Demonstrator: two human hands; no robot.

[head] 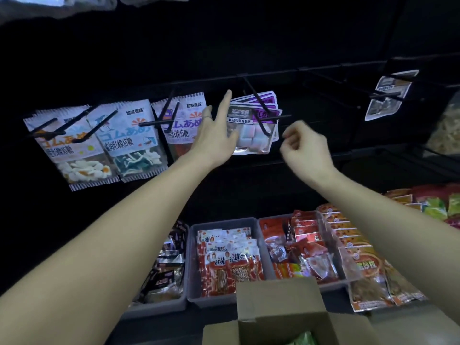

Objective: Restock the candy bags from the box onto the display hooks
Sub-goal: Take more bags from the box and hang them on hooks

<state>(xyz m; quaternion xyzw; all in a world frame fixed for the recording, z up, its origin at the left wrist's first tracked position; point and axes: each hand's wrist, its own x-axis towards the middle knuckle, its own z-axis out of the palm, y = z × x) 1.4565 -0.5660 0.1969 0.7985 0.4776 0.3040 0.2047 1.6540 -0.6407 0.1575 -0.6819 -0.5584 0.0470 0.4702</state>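
Several purple-topped candy bags point(254, 130) with pastel cubes hang on a black display hook point(258, 105) at the middle of the dark rack. My left hand point(214, 135) is raised with straight fingers, its palm against the left edge of the front bag. My right hand point(305, 148) hovers just right of those bags, fingers loosely curled and holding nothing. The open cardboard box point(281, 312) sits at the bottom edge, with a green packet visible inside.
Three white gummy bags point(119, 140) hang on hooks to the left. One lone packet point(388, 94) hangs far right; the hooks between are bare. Below, grey bins point(191, 267) hold red snack packs, with more packets stacked at the right.
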